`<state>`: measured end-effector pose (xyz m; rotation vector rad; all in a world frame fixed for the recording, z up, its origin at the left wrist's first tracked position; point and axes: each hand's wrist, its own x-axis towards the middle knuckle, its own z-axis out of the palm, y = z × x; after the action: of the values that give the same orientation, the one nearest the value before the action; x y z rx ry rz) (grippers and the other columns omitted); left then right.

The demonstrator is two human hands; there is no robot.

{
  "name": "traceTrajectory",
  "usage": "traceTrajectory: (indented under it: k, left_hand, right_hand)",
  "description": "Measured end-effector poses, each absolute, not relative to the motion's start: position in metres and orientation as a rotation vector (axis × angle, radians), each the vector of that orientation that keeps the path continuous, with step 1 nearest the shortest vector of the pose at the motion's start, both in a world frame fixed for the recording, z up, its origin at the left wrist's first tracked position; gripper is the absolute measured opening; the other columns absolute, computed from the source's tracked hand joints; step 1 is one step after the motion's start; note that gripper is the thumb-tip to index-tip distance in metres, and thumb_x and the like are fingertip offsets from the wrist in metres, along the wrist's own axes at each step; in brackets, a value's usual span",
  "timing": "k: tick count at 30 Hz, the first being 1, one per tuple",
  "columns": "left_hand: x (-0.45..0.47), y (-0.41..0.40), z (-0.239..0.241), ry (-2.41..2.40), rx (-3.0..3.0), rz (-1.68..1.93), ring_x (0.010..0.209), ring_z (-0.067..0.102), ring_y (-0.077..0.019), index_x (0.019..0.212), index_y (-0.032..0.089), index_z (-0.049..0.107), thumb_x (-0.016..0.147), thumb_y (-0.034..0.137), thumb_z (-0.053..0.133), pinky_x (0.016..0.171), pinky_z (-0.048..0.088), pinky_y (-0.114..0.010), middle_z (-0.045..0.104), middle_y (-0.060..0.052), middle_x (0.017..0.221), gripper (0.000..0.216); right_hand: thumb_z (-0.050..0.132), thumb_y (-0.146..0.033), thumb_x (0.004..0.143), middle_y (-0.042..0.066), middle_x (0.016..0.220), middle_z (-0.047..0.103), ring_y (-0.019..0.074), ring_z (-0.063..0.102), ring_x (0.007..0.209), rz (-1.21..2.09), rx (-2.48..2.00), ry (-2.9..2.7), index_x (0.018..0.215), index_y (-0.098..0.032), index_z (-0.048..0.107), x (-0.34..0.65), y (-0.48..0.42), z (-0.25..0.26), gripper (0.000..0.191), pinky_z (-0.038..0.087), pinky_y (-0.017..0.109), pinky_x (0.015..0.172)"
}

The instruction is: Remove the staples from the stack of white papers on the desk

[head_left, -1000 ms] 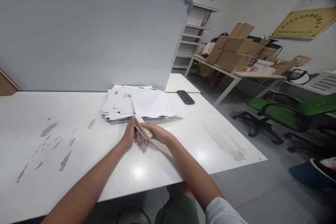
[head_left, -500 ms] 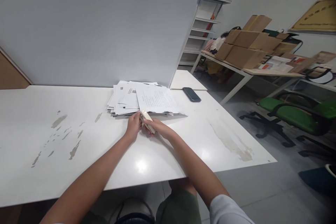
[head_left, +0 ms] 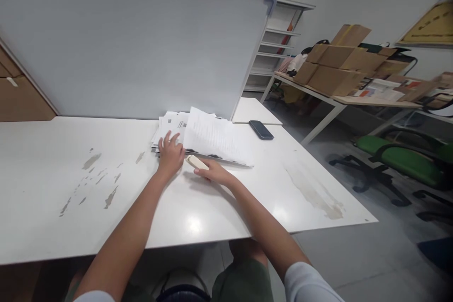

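A small cream-coloured stapler [head_left: 197,162] is gripped in my right hand [head_left: 214,172], just above the table and in front of the papers. My left hand [head_left: 171,153] has its fingers spread at the near left edge of a paper stack [head_left: 173,122]; whether it presses on the sheets I cannot tell. Printed sheets [head_left: 215,134] lie on the right part of the stack, their near edge raised and overhanging toward me.
A phone [head_left: 261,130] lies right of the papers on the white table [head_left: 283,184]. Behind stands a whiteboard [head_left: 141,47], with a cardboard box [head_left: 24,99] at far left. Cardboard boxes [head_left: 332,71] sit on another table, near a green chair [head_left: 399,155].
My left hand has left the stapler and moved left to the papers, fingers opening. My right hand keeps the stapler. The top sheets' near right corner has shifted toward me.
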<state>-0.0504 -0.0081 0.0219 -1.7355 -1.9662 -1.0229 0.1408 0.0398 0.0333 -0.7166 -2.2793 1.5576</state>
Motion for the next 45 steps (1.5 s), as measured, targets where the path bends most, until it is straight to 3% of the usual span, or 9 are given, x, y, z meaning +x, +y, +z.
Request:
traceTrajectory:
  k: [5, 9, 12, 16, 28, 31, 35, 39, 45]
  left_hand:
    - [-0.052, -0.002, 0.006, -2.069, -1.915, -0.855, 0.143, 0.031, -0.0359, 0.091, 0.019, 0.060, 0.094, 0.028, 0.040, 0.114, 0.018, -0.061, 0.053, -0.013, 0.142, 0.022]
    - [-0.054, -0.002, 0.004, -2.081, -1.927, -0.871, 0.125, 0.050, -0.0313, 0.111, 0.018, 0.057, 0.090, 0.027, 0.047, 0.111, 0.025, -0.054, 0.063, -0.015, 0.123, 0.025]
    - [-0.054, -0.004, 0.005, -2.141, -1.866, -0.815, 0.110, 0.056, -0.0314, 0.115, 0.018, 0.058, 0.088, 0.029, 0.051, 0.101, 0.034, -0.053, 0.066, -0.014, 0.110, 0.030]
    - [-0.055, -0.004, 0.005, -2.084, -1.813, -0.845, 0.124, 0.049, -0.0342, 0.104, 0.021, 0.063, 0.089, 0.031, 0.053, 0.103, 0.029, -0.054, 0.063, -0.015, 0.121, 0.022]
    - [-0.069, -0.067, 0.043, -2.176, -1.900, -0.998, 0.088, 0.064, -0.0265, 0.078, 0.022, 0.060, 0.092, 0.033, 0.041, 0.096, 0.040, -0.047, 0.070, -0.007, 0.084, 0.026]
    - [-0.073, -0.093, 0.045, -2.121, -1.933, -0.835, 0.111, 0.060, -0.0286, 0.106, 0.019, 0.064, 0.094, 0.038, 0.039, 0.099, 0.041, -0.045, 0.069, -0.012, 0.113, 0.033]
    - [-0.059, -0.081, 0.034, -2.104, -2.079, -0.443, 0.146, 0.027, -0.0324, 0.141, 0.008, 0.043, 0.088, 0.030, 0.050, 0.117, 0.024, -0.049, 0.035, -0.019, 0.155, 0.058]
    - [-0.060, -0.052, 0.026, -2.043, -2.185, -0.225, 0.136, 0.046, -0.0231, 0.124, 0.013, 0.060, 0.084, 0.000, 0.032, 0.117, 0.025, -0.044, 0.058, -0.013, 0.137, 0.050]
    - [-0.092, -0.078, 0.067, -1.991, -1.939, -0.556, 0.130, 0.052, -0.0208, 0.116, 0.014, 0.063, 0.086, 0.002, 0.036, 0.116, 0.030, -0.046, 0.065, -0.012, 0.129, 0.042]
  right_hand:
    - [0.065, -0.055, 0.079, 0.001, 0.076, 0.060, 0.0201, 0.052, 0.068, 1.041, -0.758, -2.363, 0.080, -0.024, 0.057, 0.137, 0.037, 0.029, 0.032, 0.031, 0.028, 0.061]
    - [0.063, -0.057, 0.080, 0.005, 0.078, 0.064, 0.0241, 0.057, 0.070, 0.806, -1.052, -2.314, 0.108, -0.023, 0.059, 0.138, 0.042, 0.025, 0.044, 0.033, 0.029, 0.062]
    - [0.061, -0.058, 0.081, 0.010, 0.088, 0.069, 0.0297, 0.063, 0.080, 0.780, -1.197, -2.240, 0.140, -0.020, 0.043, 0.140, 0.049, 0.023, 0.073, 0.039, 0.032, 0.066]
    - [0.054, -0.059, 0.085, 0.015, 0.100, 0.069, 0.0336, 0.064, 0.092, 0.711, -1.288, -2.120, 0.152, -0.015, 0.026, 0.143, 0.057, 0.020, 0.085, 0.045, 0.038, 0.075]
    - [0.052, -0.059, 0.084, 0.015, 0.120, 0.067, 0.0311, 0.061, 0.108, 0.697, -1.180, -1.973, 0.133, -0.017, 0.054, 0.154, 0.073, 0.012, 0.064, 0.046, 0.041, 0.090]
    - [0.052, -0.060, 0.083, 0.015, 0.112, 0.069, 0.0303, 0.062, 0.101, 0.747, -1.173, -1.898, 0.129, -0.016, 0.057, 0.154, 0.077, 0.007, 0.064, 0.046, 0.039, 0.086]
    - [0.053, -0.064, 0.079, 0.015, 0.108, 0.070, 0.0301, 0.062, 0.096, 0.782, -1.123, -1.838, 0.122, -0.015, 0.061, 0.155, 0.076, -0.002, 0.065, 0.046, 0.039, 0.082]
    - [0.054, -0.066, 0.078, 0.015, 0.104, 0.070, 0.0307, 0.062, 0.093, 0.754, -1.082, -1.914, 0.120, -0.017, 0.061, 0.156, 0.071, -0.006, 0.065, 0.046, 0.038, 0.077]
    - [0.054, -0.066, 0.078, 0.014, 0.101, 0.070, 0.0293, 0.061, 0.090, 0.787, -1.068, -1.962, 0.122, -0.017, 0.060, 0.157, 0.068, -0.005, 0.066, 0.044, 0.038, 0.076]
